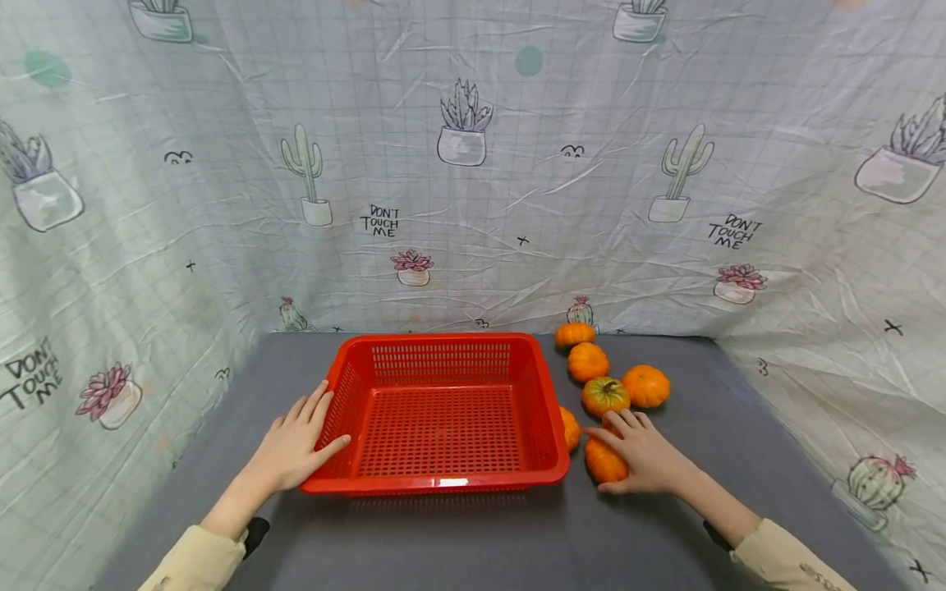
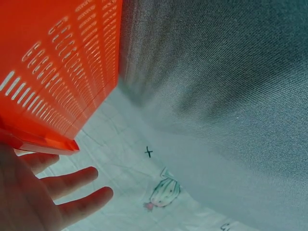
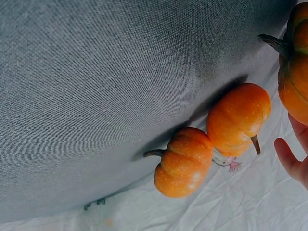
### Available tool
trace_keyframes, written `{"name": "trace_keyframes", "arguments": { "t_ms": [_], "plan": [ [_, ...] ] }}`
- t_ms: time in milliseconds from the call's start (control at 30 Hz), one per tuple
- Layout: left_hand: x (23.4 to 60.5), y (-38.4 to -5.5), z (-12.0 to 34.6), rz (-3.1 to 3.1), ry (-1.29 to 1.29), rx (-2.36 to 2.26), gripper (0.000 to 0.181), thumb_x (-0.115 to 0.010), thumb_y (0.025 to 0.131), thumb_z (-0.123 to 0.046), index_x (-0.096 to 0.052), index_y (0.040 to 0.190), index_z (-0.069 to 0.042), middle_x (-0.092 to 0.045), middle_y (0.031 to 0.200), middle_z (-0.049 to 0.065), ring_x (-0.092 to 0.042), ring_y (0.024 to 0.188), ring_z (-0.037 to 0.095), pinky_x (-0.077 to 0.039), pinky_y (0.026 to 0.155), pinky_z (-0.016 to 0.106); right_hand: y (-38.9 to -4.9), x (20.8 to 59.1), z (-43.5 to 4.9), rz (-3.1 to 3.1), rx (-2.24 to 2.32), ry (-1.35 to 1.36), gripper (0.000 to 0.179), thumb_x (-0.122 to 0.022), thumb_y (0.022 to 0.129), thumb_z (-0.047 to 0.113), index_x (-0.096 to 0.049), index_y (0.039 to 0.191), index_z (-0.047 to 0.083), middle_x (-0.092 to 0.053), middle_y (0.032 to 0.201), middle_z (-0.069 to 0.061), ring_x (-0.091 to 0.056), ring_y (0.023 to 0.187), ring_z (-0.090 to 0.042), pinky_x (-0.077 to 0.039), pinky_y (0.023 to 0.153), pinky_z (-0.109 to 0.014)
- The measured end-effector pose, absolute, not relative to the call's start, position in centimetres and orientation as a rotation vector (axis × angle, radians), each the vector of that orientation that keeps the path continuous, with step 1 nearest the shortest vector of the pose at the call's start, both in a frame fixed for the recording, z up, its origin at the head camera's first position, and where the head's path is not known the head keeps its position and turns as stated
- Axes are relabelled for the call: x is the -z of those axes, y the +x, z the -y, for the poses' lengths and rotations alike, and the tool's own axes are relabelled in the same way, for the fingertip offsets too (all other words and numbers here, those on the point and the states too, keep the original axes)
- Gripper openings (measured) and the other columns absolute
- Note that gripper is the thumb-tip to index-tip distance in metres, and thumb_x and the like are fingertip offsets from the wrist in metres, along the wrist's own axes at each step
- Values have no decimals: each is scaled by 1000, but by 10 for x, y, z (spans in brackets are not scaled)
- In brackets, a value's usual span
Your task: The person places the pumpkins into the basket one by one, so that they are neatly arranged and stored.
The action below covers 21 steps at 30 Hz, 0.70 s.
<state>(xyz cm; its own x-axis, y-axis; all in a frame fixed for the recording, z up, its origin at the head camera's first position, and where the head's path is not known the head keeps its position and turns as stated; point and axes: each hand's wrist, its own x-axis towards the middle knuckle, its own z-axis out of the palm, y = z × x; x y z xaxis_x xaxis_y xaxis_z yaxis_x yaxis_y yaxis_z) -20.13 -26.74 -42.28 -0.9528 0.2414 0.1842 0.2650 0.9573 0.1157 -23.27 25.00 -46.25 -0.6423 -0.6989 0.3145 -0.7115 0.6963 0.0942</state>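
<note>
A red plastic basket (image 1: 443, 484) with slotted walls stands on the grey table. My left hand (image 1: 291, 447) rests on its left rim, fingers straight and spread, the thumb reaching over the inside. In the left wrist view those fingers (image 2: 72, 183) extend past the basket's rim (image 2: 43, 144). To the right of the basket, my right hand (image 1: 646, 455) grips a small orange pumpkin (image 1: 606, 461), thumb at its near side and fingers over its far side. The palm hides part of it. Right beyond the fingertips sits a green-tinged pumpkin (image 1: 606, 396).
More small orange pumpkins lie beyond my right hand: one at the right (image 1: 646, 386), and two farther back (image 1: 588, 362). Another pumpkin (image 1: 569, 429) sits against the basket's right wall. A patterned cloth (image 1: 473, 205) hangs around the table's back and sides.
</note>
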Motion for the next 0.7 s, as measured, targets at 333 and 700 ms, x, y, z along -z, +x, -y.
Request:
{"name": "trace_keyframes", "arguments": {
  "t_ms": [333,700],
  "plan": [
    [422,-203,267,2953,-375,194,77,-49,85,-46,-25,139,3,-19,147,19,-35,122,43,-34,86,60,-236,460,-248,2542,4,1109,82,-71,51,65,-56,107,7,-51,102,-10,-40,87,-24,-32,72,-36],
    [419,-201,266,2962,-375,173,75,-47,86,-46,-25,139,2,-19,147,18,-38,121,42,-35,87,58,-232,456,-252,2462,64,1081,72,-74,53,55,-58,110,14,-50,99,-12,-39,81,-24,-31,72,-38]
  ]
}}
